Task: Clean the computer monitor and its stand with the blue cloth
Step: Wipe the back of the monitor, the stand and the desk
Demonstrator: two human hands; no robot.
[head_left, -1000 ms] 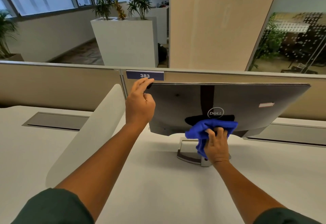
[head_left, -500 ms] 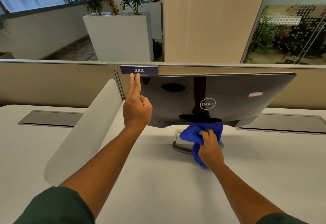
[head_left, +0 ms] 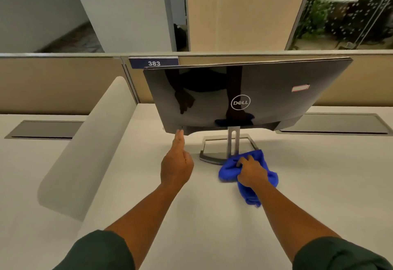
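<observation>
**Mia:** What is the person doing at the white desk [head_left: 191,216]?

**Ben:** The right hand [head_left: 252,171] has its fingers curled round the blue cloth [head_left: 230,171] and holds it tight. The cloth is bunched up on the desk. Its front edge touches the near corner of the stand's flat base [head_left: 212,156].

**Mia:** Where is the monitor [head_left: 276,99]?

**Ben:** It stands on the desk with its dark back side facing the person. You can see the round logo [head_left: 240,102] in the middle and a small sticker [head_left: 300,88] up on the right. The thin silver post of the stand [head_left: 233,140] holds it up above the base.

**Mia:** And the other hand?

**Ben:** The left hand [head_left: 176,164] holds nothing. Two fingers point straight up, side by side, and the rest are tucked in. The fingertips [head_left: 180,132] are right at the bottom edge of the monitor. Whether they touch it is hard to tell.

**Mia:** What is behind?

**Ben:** A tan wall panel [head_left: 59,84] with a blue tag [head_left: 153,62] that reads 383. Far back there is a big white plant box [head_left: 131,19].
</observation>
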